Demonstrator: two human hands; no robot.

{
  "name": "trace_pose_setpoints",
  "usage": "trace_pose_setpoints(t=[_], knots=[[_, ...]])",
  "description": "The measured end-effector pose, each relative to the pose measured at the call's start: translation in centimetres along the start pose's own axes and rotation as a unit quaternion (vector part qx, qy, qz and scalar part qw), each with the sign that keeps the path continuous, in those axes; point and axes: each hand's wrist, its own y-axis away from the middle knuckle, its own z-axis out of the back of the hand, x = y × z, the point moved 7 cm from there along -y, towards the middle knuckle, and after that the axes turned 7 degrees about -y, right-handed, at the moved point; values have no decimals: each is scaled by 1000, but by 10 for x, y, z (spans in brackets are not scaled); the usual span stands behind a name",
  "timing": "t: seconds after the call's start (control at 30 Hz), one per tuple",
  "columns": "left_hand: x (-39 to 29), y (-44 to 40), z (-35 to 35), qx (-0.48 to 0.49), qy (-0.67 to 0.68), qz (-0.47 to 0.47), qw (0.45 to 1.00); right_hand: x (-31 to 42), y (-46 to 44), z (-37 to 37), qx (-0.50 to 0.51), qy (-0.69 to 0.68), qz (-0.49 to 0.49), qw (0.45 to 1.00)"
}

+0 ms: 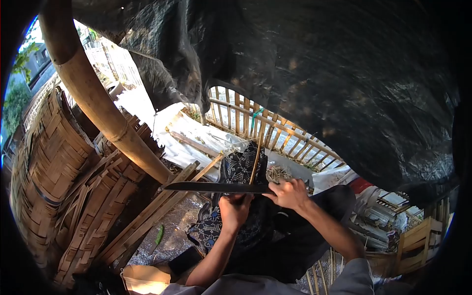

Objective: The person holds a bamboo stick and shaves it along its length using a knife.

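Observation:
A long dark-bladed machete (pixel 211 187) lies level across the middle of the head view, its tip pointing left. My right hand (pixel 291 194) is closed round its handle end. Just below the blade, my left hand (pixel 235 211) is closed on a thin bamboo strip (pixel 256 162) that rises past the far side of the blade, away from me. The blade seems to meet the strip; the exact contact is hidden. Under both hands, a dark patterned cloth (pixel 241 166) covers my lap and legs.
Woven bamboo panels (pixel 54 147) and a thick bamboo pole (pixel 93 98) stand at left, beside long bamboo slats (pixel 152 216). Black plastic sheeting (pixel 344 73) hangs low overhead. Behind is a bamboo fence (pixel 285 130). A green leaf-like piece (pixel 159 235) lies on the ground.

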Motion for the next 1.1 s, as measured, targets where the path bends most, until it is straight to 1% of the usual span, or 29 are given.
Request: trace_pose_setpoints(t=[0.07,0.1,0.13,0.2,0.23,0.27,0.33,0.37,0.4,0.47,0.5,0.53,0.6,0.67,0.7,0.73,0.8,0.83,0.87,0.93,0.97,1.0,1.03,1.07,1.1], knots=[[-2,5,2,-46,-15,-31,998,-23,2,-8,2,16,-52,999],[-4,0,1,-77,-24,-73,994,-31,-1,-7,-29,20,-73,997],[-2,0,1,-78,-22,-74,994,-28,1,-6,-30,21,-71,997],[-3,-5,1,-61,-42,-46,996,-22,3,-8,32,18,-102,994],[2,-4,1,-65,-36,-40,996,-14,5,-7,28,4,-65,997],[5,-2,2,-64,-42,-41,996,-17,6,-9,24,0,-68,997],[-5,2,4,-81,-59,-113,989,-24,8,-16,19,20,-8,1000],[-2,7,4,-66,-51,-52,995,-47,5,-23,33,81,-71,994],[0,15,4,-63,-53,-44,996,-73,2,-31,84,46,-197,976],[5,11,5,-31,-68,38,996,-97,1,-27,30,48,-233,971],[-7,12,8,-52,-111,-11,992,-95,5,-21,26,39,-211,976],[-8,8,8,-52,-111,-18,992,-88,9,-19,20,40,-212,976],[-3,4,6,-54,-94,3,994,-60,22,-13,0,-34,-134,990],[-1,1,5,-55,-89,1,994,-31,23,-5,0,-19,-89,996],[1,2,5,-64,-81,-11,995,-28,23,-7,-23,-30,-58,998],[2,5,7,-69,-78,-21,994,-32,23,-12,-19,-35,-62,997],[-1,11,11,-64,-106,-13,992,-64,20,-30,52,29,-181,982],[-10,17,12,-59,-110,-16,992,-90,19,-38,62,27,-254,965],[-21,18,13,-58,-112,-28,992,-118,20,-46,64,28,-321,945],[-33,27,23,-98,-126,-53,986,-170,40,-57,8,3,-438,899],[-29,25,29,-118,-100,-97,983,-184,53,-63,13,6,-472,882],[-37,22,40,-138,-96,-110,980,-190,70,-74,23,8,-500,865],[-34,19,47,-129,-38,-47,990,-194,84,-86,-15,16,-529,848],[-27,16,52,-119,27,16,992,-204,95,-103,-29,-9,-491,870],[-12,11,51,-67,109,80,988,-202,100,-111,-9,-144,-541,829]])
